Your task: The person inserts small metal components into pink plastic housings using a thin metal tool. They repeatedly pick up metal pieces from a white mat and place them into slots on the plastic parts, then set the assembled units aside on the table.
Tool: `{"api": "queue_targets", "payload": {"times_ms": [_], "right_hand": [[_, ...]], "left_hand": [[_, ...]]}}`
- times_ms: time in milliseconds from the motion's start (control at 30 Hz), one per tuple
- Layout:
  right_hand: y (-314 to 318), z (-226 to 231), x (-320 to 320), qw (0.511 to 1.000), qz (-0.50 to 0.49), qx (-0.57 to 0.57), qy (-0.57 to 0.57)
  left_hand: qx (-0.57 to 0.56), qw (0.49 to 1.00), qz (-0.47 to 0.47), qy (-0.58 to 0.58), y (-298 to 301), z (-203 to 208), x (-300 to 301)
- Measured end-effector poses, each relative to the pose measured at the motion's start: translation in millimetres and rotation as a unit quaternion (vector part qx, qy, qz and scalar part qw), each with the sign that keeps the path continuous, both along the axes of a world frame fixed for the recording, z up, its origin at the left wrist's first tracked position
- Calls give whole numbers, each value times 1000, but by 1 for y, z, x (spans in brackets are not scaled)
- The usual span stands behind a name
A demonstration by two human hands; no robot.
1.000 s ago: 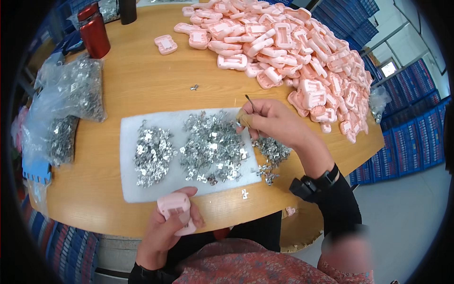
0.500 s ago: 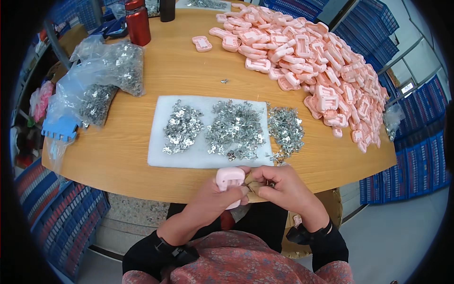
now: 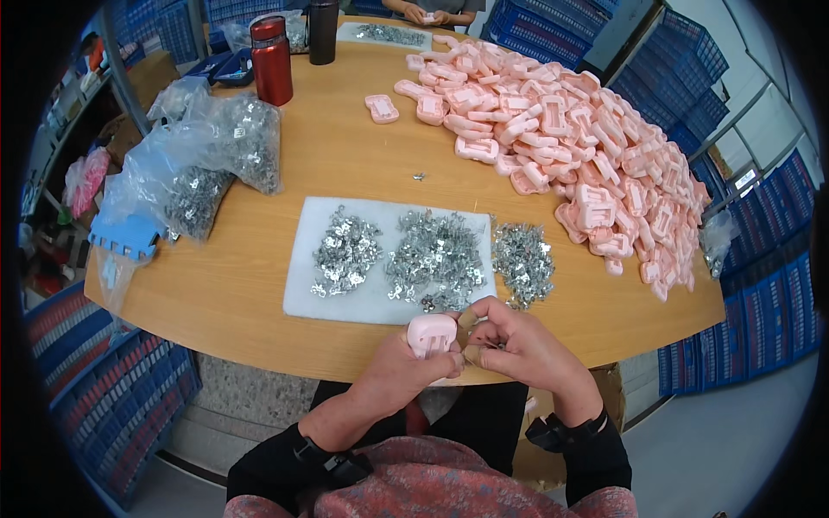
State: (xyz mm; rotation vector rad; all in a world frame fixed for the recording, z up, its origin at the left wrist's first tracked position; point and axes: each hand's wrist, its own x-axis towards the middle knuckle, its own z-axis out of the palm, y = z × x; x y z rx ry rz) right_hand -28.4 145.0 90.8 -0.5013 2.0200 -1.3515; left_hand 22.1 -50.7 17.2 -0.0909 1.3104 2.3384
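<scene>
Two hands meet just over the near edge of a wooden table (image 3: 216, 293). The left hand (image 3: 406, 367) has its fingers closed around a pink plastic casing (image 3: 431, 333), which shows its slotted side. The right hand (image 3: 522, 345) is close beside it, fingers curled inward, with tan covers on some fingertips; whether they grip anything, I cannot tell. Beyond lies a white foam sheet (image 3: 302, 293) bearing two heaps of small metal clips (image 3: 436, 255); a third heap (image 3: 524, 266) sits along its right edge. Farther left are clear bags of metal pieces (image 3: 255, 142), near a blue foam piece (image 3: 125, 236). A big pile of pink casings (image 3: 561, 138) covers the far right. At the back stand a red bottle (image 3: 272, 69) and a dark tumbler (image 3: 323, 34); past them, a co-worker's hands (image 3: 423, 15) hold something small and pale.
</scene>
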Motion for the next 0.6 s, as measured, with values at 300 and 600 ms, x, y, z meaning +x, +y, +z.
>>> {"api": "queue_targets", "payload": {"times_ms": [300,600], "right_hand": [[8,-14,-13,991,5,-97,-88],[8,-12,-15,989,-26,-101,-109]], "left_hand": [[44,999,7,-9,-1,6,-9],[8,998,17,52,4,0,-14]]}}
